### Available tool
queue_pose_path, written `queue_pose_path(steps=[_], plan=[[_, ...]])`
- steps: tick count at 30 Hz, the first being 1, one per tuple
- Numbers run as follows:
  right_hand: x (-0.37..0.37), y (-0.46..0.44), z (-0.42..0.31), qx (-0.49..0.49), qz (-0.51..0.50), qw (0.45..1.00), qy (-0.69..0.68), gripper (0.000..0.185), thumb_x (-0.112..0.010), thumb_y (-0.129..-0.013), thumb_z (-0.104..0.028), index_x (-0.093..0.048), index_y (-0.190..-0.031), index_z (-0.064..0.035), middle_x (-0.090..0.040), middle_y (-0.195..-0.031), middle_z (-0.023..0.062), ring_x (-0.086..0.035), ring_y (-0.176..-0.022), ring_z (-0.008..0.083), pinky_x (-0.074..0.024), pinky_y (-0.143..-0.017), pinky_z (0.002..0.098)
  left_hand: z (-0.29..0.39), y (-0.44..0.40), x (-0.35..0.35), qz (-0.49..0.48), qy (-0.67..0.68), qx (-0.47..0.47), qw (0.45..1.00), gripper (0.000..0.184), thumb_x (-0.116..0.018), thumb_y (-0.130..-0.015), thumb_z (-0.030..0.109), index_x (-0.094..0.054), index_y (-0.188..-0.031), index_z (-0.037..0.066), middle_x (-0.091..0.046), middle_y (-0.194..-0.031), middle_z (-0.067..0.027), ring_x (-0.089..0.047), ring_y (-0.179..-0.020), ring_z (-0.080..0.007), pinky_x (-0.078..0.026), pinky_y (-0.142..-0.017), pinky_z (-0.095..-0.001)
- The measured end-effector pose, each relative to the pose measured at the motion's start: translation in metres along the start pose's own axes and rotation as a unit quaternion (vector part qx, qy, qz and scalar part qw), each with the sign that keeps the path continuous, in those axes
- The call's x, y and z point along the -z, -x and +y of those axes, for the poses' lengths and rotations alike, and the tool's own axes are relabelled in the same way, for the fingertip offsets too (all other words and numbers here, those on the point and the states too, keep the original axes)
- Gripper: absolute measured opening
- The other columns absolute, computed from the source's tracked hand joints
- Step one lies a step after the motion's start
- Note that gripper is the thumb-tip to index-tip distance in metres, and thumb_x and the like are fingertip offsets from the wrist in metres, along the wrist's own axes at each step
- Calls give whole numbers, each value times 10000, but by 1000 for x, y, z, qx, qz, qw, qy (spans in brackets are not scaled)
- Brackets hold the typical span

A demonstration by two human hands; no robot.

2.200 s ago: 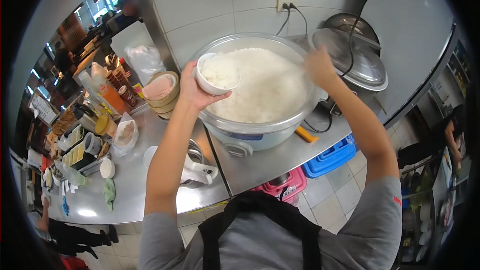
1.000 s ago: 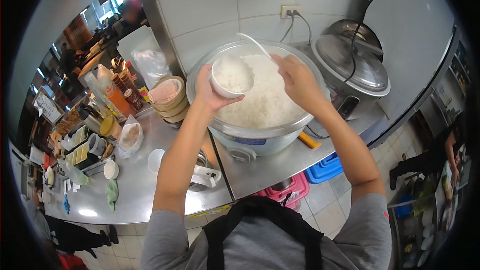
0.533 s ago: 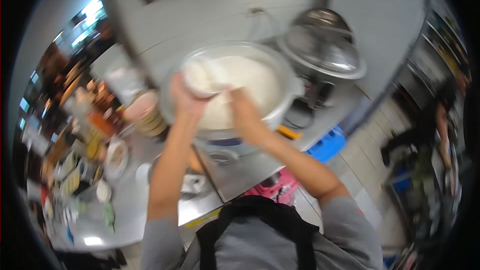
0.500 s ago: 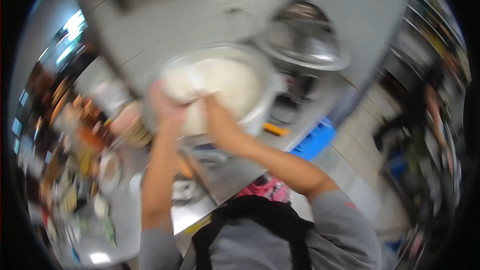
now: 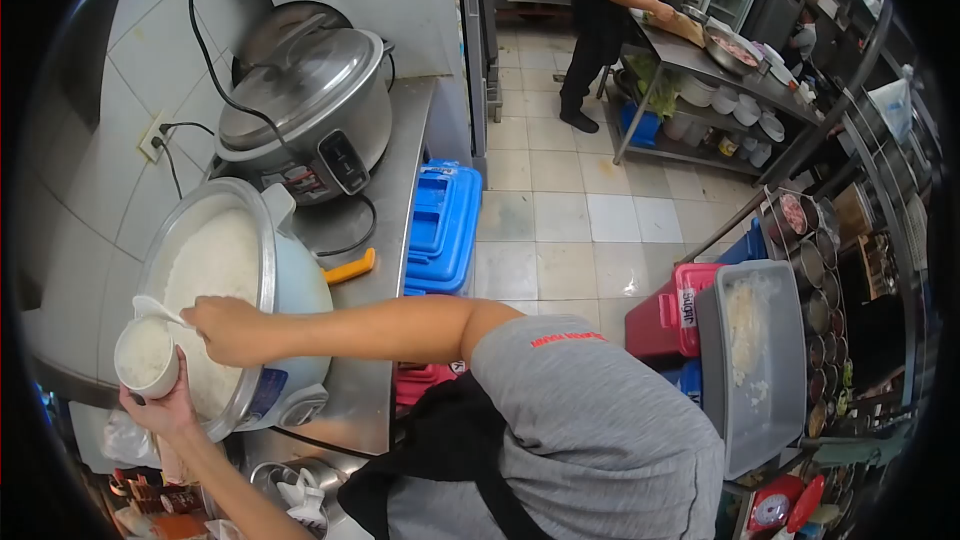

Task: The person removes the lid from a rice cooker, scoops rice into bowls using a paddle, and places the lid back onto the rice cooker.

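Note:
A wide rice cooker (image 5: 300, 285) full of white rice (image 5: 215, 255) stands at the left of the steel counter, its lid off. My left hand (image 5: 168, 408) grips a small white bowl (image 5: 156, 387) from below, over the cooker's left edge. Rice fills the bowl close to its rim. In my right hand (image 5: 225, 330) is a white rice paddle (image 5: 150, 307), its blade at the bowl's upper edge. My right fingers are closed round its handle, above the cooked rice.
Behind stands a lidded electric cooker (image 5: 305, 100) with cords. An orange-handled tool (image 5: 350, 267) lies on the counter (image 5: 385, 190). Blue bins (image 5: 440, 225), a pink bin (image 5: 665, 315) and a grey tub (image 5: 755, 430) flank the tiled floor. Another person (image 5: 597, 20) works at a far table.
The view has swung right and sharpened, so the cooker now sits farther left. Both hands remain together at the bowl; the floor, bins and other person show clearly.

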State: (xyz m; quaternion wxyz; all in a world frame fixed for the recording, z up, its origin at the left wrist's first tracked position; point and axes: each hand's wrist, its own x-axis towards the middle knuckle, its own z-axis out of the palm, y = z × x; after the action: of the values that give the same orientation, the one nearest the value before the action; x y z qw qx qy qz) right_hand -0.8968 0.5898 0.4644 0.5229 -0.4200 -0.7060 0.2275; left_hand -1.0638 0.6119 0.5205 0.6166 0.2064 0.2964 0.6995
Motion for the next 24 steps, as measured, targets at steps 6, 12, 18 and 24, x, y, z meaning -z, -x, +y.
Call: queue_pose_path(steps=[6, 12, 18, 24], plan=[[26, -65, 48, 78, -29, 835, 545, 174, -559, -727, -191, -681, -838, -136, -648, -855, 95, -580, -918, 263, -310, -930, 520, 10, -15, 18, 9, 47, 18, 999, 683, -574, -698, 450, -425, -1264, 98, -412, -1331, -128, -353, -1246, -336, -277, -981, -593], [35, -49, 12, 311, -328, 732, 510, 196, -597, -668, -148, -672, -842, -196, -600, -743, 0, -550, -875, 175, -307, -887, 381, 23, 8, 14, -46, -25, -4, 999, 627, -463, -759, 504, -410, -1258, 128, -419, -1300, -128, -379, -1206, -356, -332, -915, -613], [61, -81, 43, 54, -440, 841, 309, 248, -562, -698, -130, -697, -906, -135, -657, -769, 32, -595, -777, 190, -371, -793, 342, 39, 6, 34, -76, -61, 18, 995, 628, -433, -776, 509, -415, -1246, 93, -438, -1276, -151, -452, -1141, -359, -406, -851, -575], [85, -113, 42, -110, -421, 887, 157, 272, -558, -761, -140, -651, -985, -17, -613, -690, 51, -536, -624, 112, -415, -583, 247, 44, -5, 49, -76, -106, 45, 990, 581, -416, -789, 499, -460, -1223, 114, -481, -1249, -132, -479, -1121, -357, -431, -814, -570]])
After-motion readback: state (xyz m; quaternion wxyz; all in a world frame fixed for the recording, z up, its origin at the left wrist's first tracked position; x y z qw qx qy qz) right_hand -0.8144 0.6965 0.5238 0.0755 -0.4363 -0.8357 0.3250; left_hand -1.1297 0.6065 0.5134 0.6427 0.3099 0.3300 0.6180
